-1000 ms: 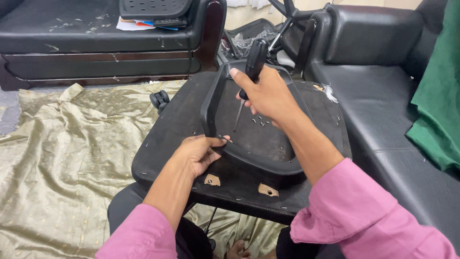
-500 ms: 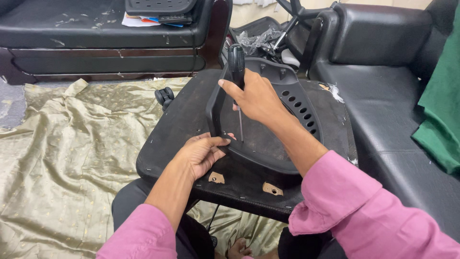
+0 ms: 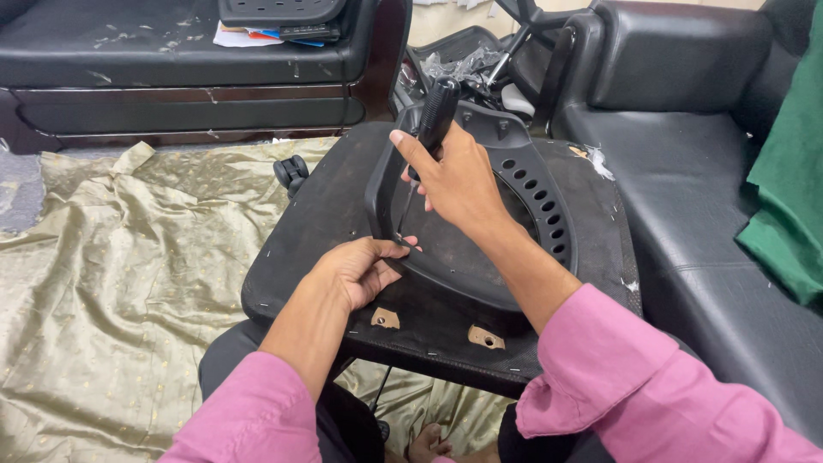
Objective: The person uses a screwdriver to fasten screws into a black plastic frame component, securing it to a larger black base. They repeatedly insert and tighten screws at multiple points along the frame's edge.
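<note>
I'm looking down at an upturned office chair seat [image 3: 343,197], black fabric underside up, resting across my lap w/ its far edge toward the sofas. A black plastic seat pan [image 3: 480,249] w/ a row of oval vent holes lies on top of it, its near-left rim raised. My right hand [image 3: 459,176] is wrapped tight around the black handle of a screwdriver [image 3: 435,116]; thumb & fingers closed on the grip, shaft pointing down & slightly left, tip meeting the pan's rim just beside my left fingertips. My left hand [image 3: 356,270] rests on the seat at that same spot, fingers curled narrow & pinched together by the tip; can't tell if there's a screw between them, too small. Both arms in pink sleeves [image 3: 600,386]. Near edge of the seat shows two torn patches w/ bare wood & a hole each [image 3: 484,337]. A black caster wheel [image 3: 291,171] sits just off the seat's far-left corner, on a crumpled gold-olive cloth [image 3: 111,283] spread over the floor. Black leather sofa [image 3: 703,171] on the right w/ green fabric [image 3: 789,197] draped on it; another black sofa [image 3: 129,51] at top left w/ papers & a black plastic part on its cushion. More chair hardware [image 3: 480,64] piled btw the two sofas.
</note>
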